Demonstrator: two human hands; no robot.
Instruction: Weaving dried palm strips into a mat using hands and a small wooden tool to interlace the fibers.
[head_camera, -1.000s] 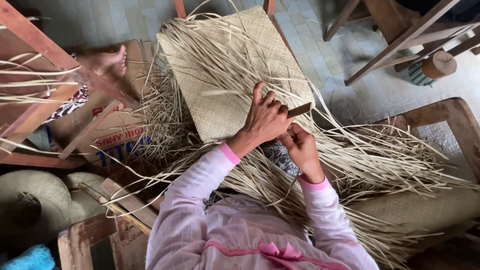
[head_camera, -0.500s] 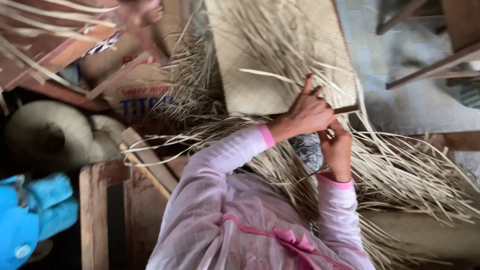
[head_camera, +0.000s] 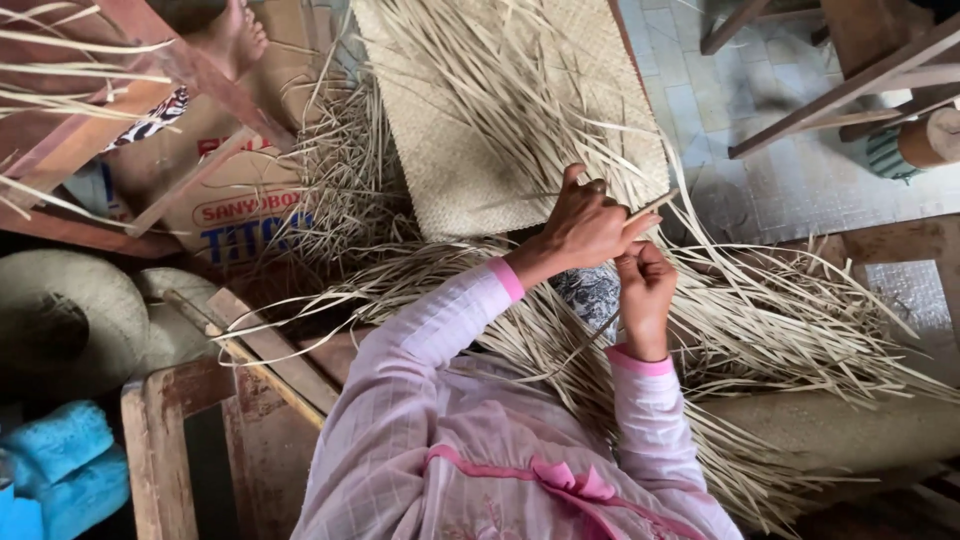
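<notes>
The person in a pale pink long-sleeved shirt works on a flat woven mat of pale tan straw (head_camera: 450, 150), which lies in front of the person with many loose ends at its near edge. The left hand (head_camera: 590, 225) is at this near edge, its fingers closed around a thin pale strip of straw (head_camera: 655, 205) that sticks out to the right. The right hand (head_camera: 645, 285) is just beside and below the left one, curled narrow into a loose fist around some strands; which strands exactly cannot be told. A big bundle of loose long straw strands (head_camera: 780, 330) spreads under both hands and to the right. On the left lies a brown cardboard box (head_camera: 240, 200), with a red-brown wooden frame (head_camera: 190, 75) over it, and a blue cloth (head_camera: 60, 470) is in the lower left corner.
</notes>
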